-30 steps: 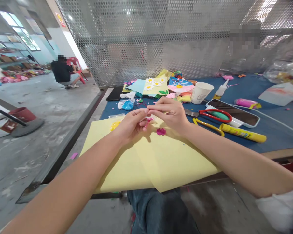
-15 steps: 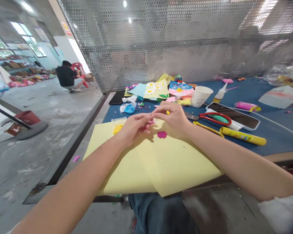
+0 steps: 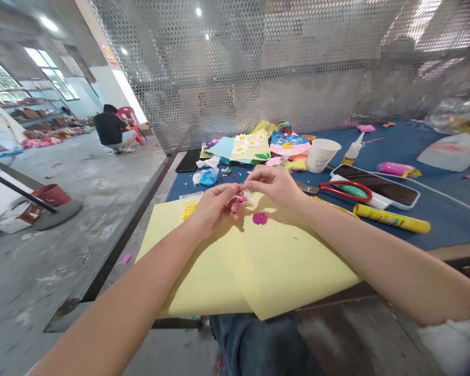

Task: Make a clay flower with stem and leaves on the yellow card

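Over the pale yellow paper [image 3: 282,266], my left hand [image 3: 217,206] and my right hand [image 3: 274,183] meet at the fingertips. Both are closed in a pinch; what lies between the tips is too small to make out. A bit of pink clay [image 3: 241,200] shows under the left fingers, partly hidden by them. On the paper just below the right hand lies a flat magenta clay piece [image 3: 260,218] with a notched upper edge. Yellow clay [image 3: 188,211] in clear wrap sits left of my left hand.
Red-handled scissors [image 3: 348,189], a phone [image 3: 379,183], a yellow tube [image 3: 391,218], a glue bottle [image 3: 353,150] and a paper cup [image 3: 322,155] are at right. Daisy-decorated paper [image 3: 250,146] and blue clay [image 3: 209,178] lie behind my hands. A person [image 3: 112,128] crouches far left.
My hands stay pinched together at nearly the same spot, with the right one slightly lower. The view has shifted a little. The magenta piece remains on the paper.
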